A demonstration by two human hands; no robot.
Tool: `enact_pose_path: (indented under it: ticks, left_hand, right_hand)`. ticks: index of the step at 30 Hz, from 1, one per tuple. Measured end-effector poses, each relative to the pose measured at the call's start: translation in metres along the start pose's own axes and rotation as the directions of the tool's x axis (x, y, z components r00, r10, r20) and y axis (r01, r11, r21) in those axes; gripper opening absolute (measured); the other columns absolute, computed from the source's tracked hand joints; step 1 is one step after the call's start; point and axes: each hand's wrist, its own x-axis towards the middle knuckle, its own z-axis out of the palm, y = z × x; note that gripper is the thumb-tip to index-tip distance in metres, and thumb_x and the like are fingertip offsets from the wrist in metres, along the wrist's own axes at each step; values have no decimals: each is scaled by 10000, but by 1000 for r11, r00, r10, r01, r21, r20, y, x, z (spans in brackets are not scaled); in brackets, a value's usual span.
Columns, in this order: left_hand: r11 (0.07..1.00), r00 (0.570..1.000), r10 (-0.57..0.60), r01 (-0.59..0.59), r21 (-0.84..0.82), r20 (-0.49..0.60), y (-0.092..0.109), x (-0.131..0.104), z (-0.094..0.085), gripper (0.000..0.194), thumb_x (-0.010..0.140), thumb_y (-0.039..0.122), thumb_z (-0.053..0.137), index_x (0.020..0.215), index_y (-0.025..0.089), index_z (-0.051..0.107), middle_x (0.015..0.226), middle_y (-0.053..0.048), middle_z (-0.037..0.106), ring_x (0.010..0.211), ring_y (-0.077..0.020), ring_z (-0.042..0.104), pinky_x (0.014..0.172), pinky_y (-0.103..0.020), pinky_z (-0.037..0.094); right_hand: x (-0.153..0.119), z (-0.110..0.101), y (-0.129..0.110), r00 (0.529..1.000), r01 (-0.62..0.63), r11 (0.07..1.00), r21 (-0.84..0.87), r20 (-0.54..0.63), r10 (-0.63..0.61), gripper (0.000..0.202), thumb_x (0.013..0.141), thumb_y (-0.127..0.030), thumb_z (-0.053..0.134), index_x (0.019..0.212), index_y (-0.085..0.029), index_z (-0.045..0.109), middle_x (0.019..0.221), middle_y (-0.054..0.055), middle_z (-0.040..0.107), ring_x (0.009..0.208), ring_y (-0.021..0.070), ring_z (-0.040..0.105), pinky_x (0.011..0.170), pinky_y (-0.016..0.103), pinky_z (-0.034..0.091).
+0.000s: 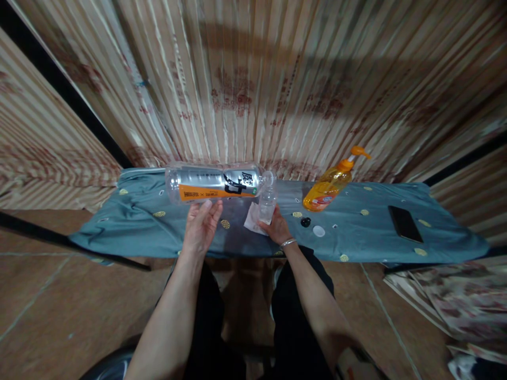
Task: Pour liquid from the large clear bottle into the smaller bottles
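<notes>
A large clear plastic bottle (pixel 198 184) with a silver and orange label lies sideways, its mouth pointing right. My left hand (pixel 200 227) holds it from its near side; part of the grip is hidden by the bottle. In my right hand (pixel 276 228) is a small clear bottle (pixel 268 203), gripped near its base and standing nearly upright. The large bottle's mouth is at the small bottle's top; whether they touch I cannot tell. A folded white tissue (pixel 253 220) lies beside the small bottle's base, close to my right fingers.
A pump bottle of orange liquid (pixel 327 187) stands right of my hands. Nearer me lie a black cap (pixel 305 222) and a white cap (pixel 319 231). A dark phone (pixel 405 224) rests farther right on the blue-green cloth (pixel 372 237). A pleated curtain (pixel 253 95) hangs behind.
</notes>
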Motion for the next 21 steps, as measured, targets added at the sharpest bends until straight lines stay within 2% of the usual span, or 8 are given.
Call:
enact_pose_path:
  ticks: [3, 10, 21]
  left_hand:
    - [1000, 1000, 1, -1, -1, 6, 0, 0, 0, 409, 579, 228, 971, 863, 214, 678, 894, 0, 779, 781, -134, 752, 772, -219, 607]
    - [1000, 1000, 2, -2, -1, 14, 1, -1, 1, 409, 601, 230, 967, 878, 209, 667, 875, 4, 777, 785, -126, 755, 773, -203, 605]
    - [1000, 1000, -5, 5, 22, 9, 0, 1, -2, 409, 617, 238, 962, 900, 205, 669, 875, -1, 765, 804, -136, 751, 802, -226, 598]
  right_hand:
    - [0, 0, 0, 1000, -24, 1000, -13, 19, 24, 901, 792, -322, 774, 1511, -83, 285, 1356, 247, 668, 1219, 339, 690, 1039, 448, 550]
    - [-1, -1, 1, 1000, 1, 1000, 0, 13, -1, 896, 781, -326, 769, 1509, -123, 288, 1386, 221, 659, 1227, 339, 686, 1048, 465, 547]
    - [0, 0, 0, 1000, -8, 1000, 1, -6, 8, 889, 758, -320, 783, 1487, -128, 312, 1340, 212, 686, 1180, 334, 708, 1021, 451, 557]
